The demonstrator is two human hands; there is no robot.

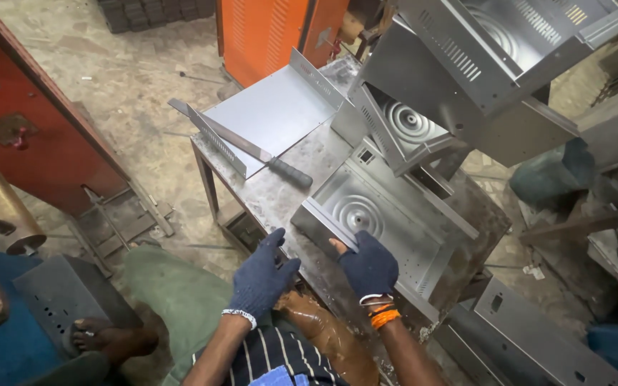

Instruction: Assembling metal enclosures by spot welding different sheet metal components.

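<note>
gloved hands at a pressed steel panel

a grey metal box sits low at the left. on the steel table lie a bent sheet and a long file. the left hand, gloved, fingers spread and gripping nothing, rests at the table's near edge. the right hand clamps the near edge of the ribbed metal panel lying flat on the table. more panels stack to the right.

Top right: one small yellowish label, rectangular, striped, sitting flat on the grey sheet-metal housing. Further left, on the orange cabinet, a small pale grey plate, too blurred to tell more. No packages, no screens.
</note>
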